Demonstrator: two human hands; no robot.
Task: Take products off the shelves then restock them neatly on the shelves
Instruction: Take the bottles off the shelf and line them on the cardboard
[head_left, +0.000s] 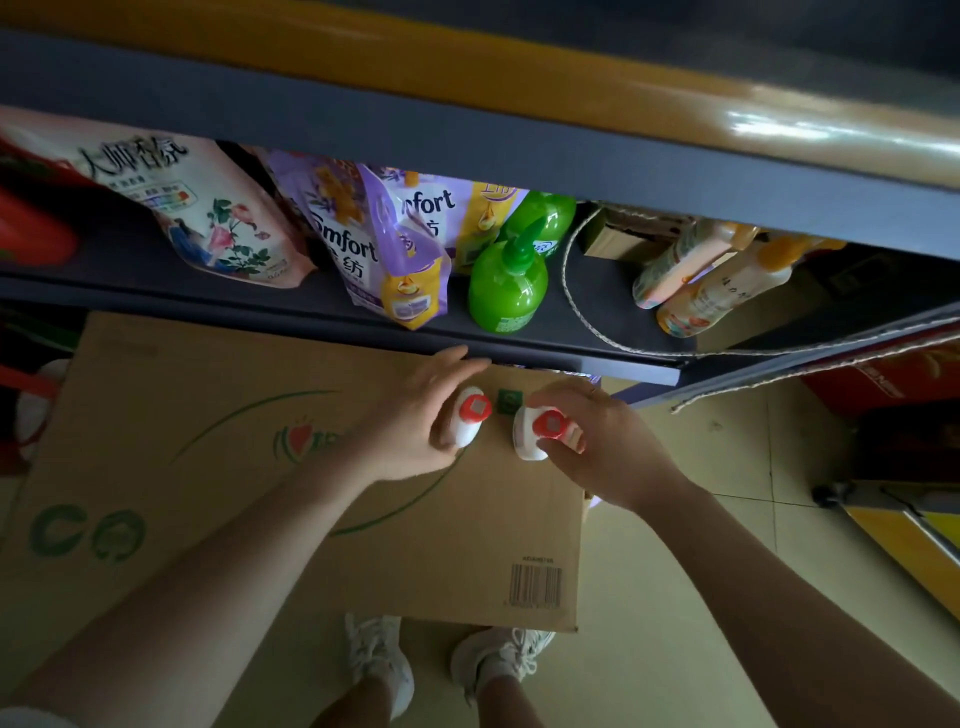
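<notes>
Each grip, left hand (415, 421) and right hand (597, 441), holds a white bottle (465, 423) over the cardboard box (208, 467) (green bottles (506, 291) shelved behind).

My two bottles (467, 423) are white with red caps (476, 408). The box (208, 467) under them is brown with green marks and a black barcode (536, 581). On the dark blue shelf (311, 306) I see green bottles (506, 288), purple and yellow bags (374, 244), and a pink bag (218, 218) with flowers. My shoes (379, 654) are white.
</notes>
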